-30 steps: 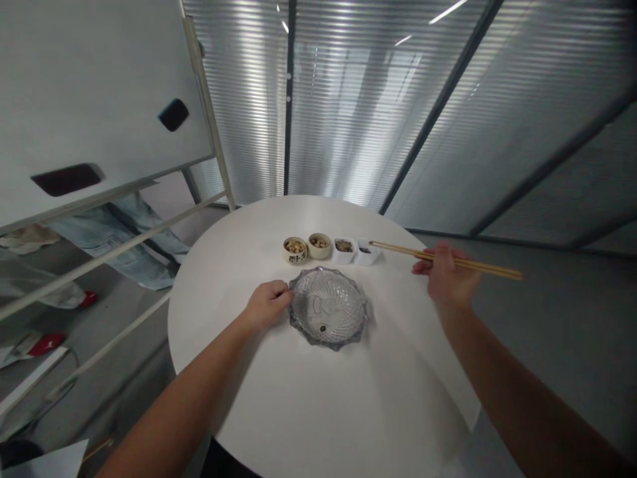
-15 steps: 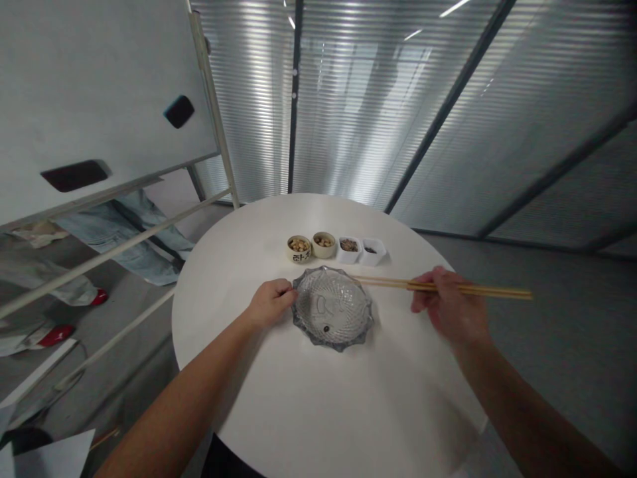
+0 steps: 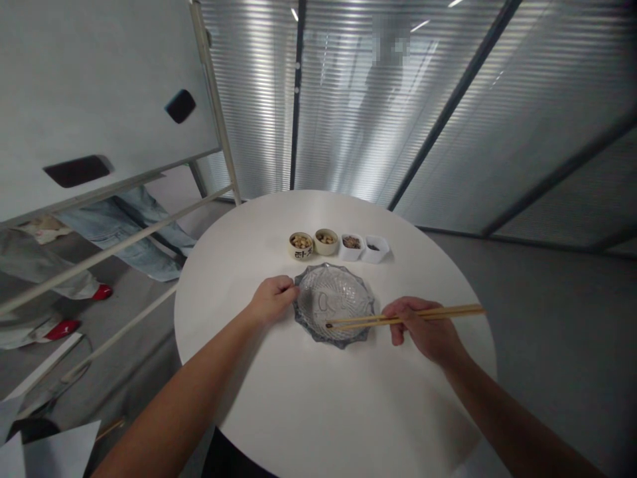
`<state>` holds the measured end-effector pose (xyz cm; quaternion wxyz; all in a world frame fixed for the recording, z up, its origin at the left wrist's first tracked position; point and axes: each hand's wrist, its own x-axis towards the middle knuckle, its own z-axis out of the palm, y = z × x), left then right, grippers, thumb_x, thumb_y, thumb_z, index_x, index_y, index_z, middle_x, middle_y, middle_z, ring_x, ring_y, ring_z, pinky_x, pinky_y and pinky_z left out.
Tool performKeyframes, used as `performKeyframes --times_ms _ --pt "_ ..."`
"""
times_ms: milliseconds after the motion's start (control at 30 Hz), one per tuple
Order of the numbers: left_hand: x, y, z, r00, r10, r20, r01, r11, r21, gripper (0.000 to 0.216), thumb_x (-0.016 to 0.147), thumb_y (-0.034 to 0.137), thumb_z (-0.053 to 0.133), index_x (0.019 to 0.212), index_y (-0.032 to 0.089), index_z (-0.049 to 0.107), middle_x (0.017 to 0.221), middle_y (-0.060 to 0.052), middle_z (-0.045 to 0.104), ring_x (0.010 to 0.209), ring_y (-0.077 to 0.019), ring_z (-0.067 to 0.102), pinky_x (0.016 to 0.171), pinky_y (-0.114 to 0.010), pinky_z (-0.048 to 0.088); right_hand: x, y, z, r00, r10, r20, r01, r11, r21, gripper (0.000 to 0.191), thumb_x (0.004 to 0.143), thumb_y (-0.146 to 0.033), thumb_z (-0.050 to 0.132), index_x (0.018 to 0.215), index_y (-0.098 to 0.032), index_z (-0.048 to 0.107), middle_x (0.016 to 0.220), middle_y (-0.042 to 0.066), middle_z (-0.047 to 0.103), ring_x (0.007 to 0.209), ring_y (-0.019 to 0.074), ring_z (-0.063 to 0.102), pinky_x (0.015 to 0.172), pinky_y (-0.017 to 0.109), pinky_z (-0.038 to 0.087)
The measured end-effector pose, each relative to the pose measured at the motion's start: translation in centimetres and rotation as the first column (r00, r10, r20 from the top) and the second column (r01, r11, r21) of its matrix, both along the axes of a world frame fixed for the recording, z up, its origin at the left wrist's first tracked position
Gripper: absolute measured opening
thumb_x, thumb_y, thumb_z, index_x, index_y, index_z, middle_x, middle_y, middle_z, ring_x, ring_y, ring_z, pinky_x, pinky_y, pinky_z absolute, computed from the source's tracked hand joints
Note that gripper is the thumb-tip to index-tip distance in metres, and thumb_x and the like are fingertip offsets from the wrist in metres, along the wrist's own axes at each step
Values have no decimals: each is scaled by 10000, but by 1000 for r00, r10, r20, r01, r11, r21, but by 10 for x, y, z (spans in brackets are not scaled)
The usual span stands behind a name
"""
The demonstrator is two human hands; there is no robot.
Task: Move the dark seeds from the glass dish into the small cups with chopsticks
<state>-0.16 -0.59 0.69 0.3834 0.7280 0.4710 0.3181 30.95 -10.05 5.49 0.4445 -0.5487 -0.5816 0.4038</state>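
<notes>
A clear glass bowl with a scalloped rim [image 3: 361,337] sits on the round white table [image 3: 318,398]. My left hand [image 3: 273,299] is closed on the bowl's left rim, thumb over the edge. In my right hand [image 3: 423,326] is a pair of wooden chopsticks [image 3: 363,321], held to the right of the bowl. Their tips reach into the bowl, at a small dark bean-like piece [image 3: 329,326]. Whether they pinch it or only touch it, I cannot tell.
Behind the bowl stand two round cream cups [image 3: 301,254] [image 3: 326,248] of nut-like pieces and two white square dishes [image 3: 351,255] [image 3: 377,257] with small dark bits. A whiteboard on a frame [image 3: 114,79] is at left, people's legs behind it. Blinds [image 3: 343,133] line the back.
My right hand has moved left and toward me, bringing the chopstick tips from behind the bowl's right rim down to the dark piece inside. My left hand stays on the rim.
</notes>
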Motion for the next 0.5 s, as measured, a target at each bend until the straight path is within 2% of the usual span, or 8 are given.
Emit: performKeyframes --times_ms 267,500 --pt "0 -3 7 1000 1 -14 -2 1000 -6 313 823 372 490 577 184 447 600 31 400 602 -112 392 545 -240 294 -3 -1 -3 992 -111 56 111 994 5 484 883 -595 586 696 -164 702 442 24 632 393 152 578 445 252 471" --pt "0 -2 6 1000 13 -2 -14 1000 -17 306 812 374 493 574 187 448 589 32 393 598 -114 392 541 -238 293 -8 -4 -8 983 -184 25 184 983 26 479 881 -602 583 671 -185 693 460 25 649 414 170 611 466 271 509"
